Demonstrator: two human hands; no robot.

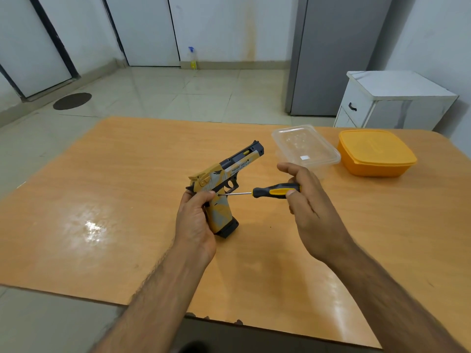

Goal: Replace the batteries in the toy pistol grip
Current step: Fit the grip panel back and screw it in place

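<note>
Forearms nearest, reaching over near edge of table (pixel 107 189). Toy pistol (pixel 224 184) held above table's middle, my left hand (pixel 195 220) wrapped round grip. My right hand (pixel 303 200) pinches screwdriver (pixel 270 191), tip against grip side, probably on cover screw. Cover looks unopened; judging early stage: unscrewing, battery swap, reclosing all left. No batteries seen.

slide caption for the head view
Left hand grips yellow-grey toy pistol; right hand sets black-yellow screwdriver to its grip.
</note>
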